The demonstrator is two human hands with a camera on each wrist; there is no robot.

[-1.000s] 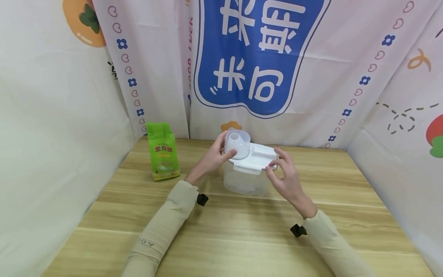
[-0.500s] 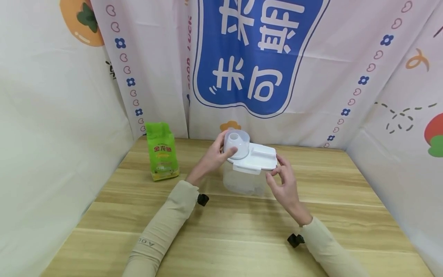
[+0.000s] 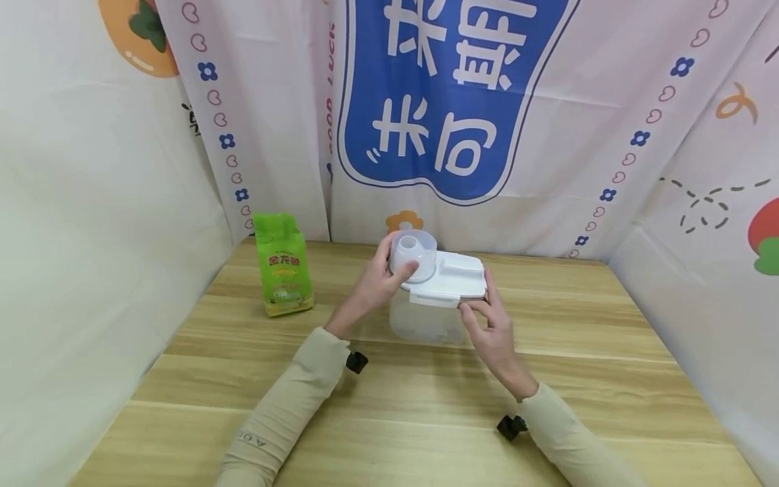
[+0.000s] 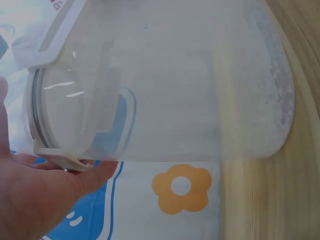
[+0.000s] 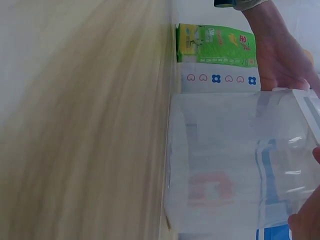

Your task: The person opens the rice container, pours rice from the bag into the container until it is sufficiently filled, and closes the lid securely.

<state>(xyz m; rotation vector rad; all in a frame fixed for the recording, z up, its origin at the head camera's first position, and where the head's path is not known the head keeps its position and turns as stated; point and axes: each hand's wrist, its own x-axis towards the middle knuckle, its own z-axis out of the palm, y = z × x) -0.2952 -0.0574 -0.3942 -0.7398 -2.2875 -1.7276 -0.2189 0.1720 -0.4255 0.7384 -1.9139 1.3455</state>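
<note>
A clear plastic storage container (image 3: 426,319) with a white lid (image 3: 465,266) stands upright on the table. On the lid's left end sits a clear measuring cup (image 3: 429,245), a white spout inside it. My left hand (image 3: 376,281) holds that end, thumb in front of the cup and fingers behind; in the left wrist view its fingers reach a side latch (image 4: 62,159). At the lid's right end my right hand (image 3: 493,331) grips the container, one finger along the side and the thumb near the front corner. A front latch (image 3: 435,298) hangs over the lid's edge.
To the left stands a green printed bag (image 3: 283,265), upright and apart from the container. The wooden table (image 3: 389,419) meets printed cloth walls at the back and sides. Black wrist cameras (image 3: 356,362) jut out beside both sleeves.
My right hand has moved left and down, from the top of the lid's right end to the container's right side and front corner. The left hand keeps its hold.
</note>
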